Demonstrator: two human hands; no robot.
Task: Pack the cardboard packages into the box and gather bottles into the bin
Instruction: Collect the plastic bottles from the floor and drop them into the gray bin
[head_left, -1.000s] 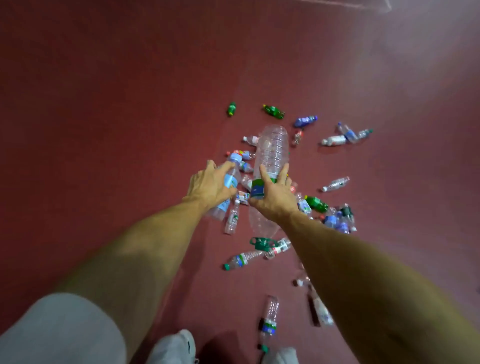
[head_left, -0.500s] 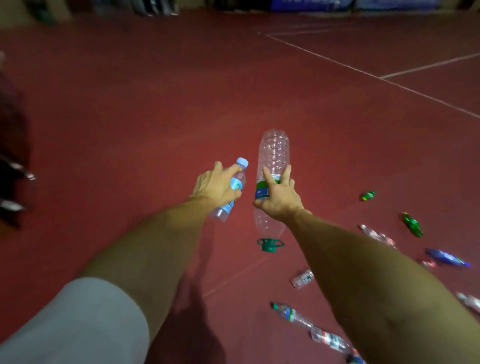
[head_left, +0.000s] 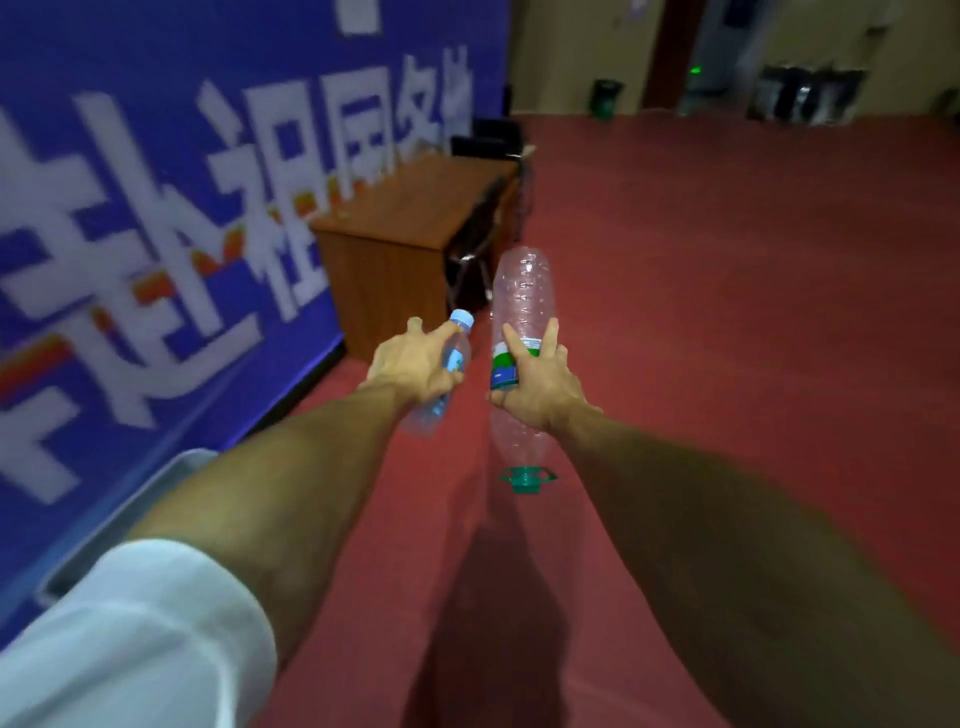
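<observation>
The left hand (head_left: 415, 364) is closed round a small clear bottle (head_left: 460, 340), fingers wrapped about its middle. The pale blue cap (head_left: 461, 318) pokes out beyond the hand, pointing up and away, and the base shows below the wrist. The right hand (head_left: 540, 384) grips a large clear bottle (head_left: 522, 291), with thumb and fingers spread across the green, blue and white label (head_left: 503, 370). That bottle is held upside down: its ribbed base stands well above the hand, and its green cap (head_left: 524, 478), with a loop at each side, hangs beneath it.

Both arms are stretched forward, and the two bottles are up in the air over the red floor (head_left: 727, 312). They are close side by side, with a narrow gap between them. A white sleeve (head_left: 130, 634) covers the upper left arm, and the arms throw a dark shadow (head_left: 493, 597) on the floor below.

A blue banner (head_left: 156, 208) with big white characters runs along the left, blurred. A brown wooden table (head_left: 405, 228) stands against it ahead of the hands, with dark furniture beside it that I can't make out. Far off by the back wall stands a green container (head_left: 605, 98), too blurred to say more.
</observation>
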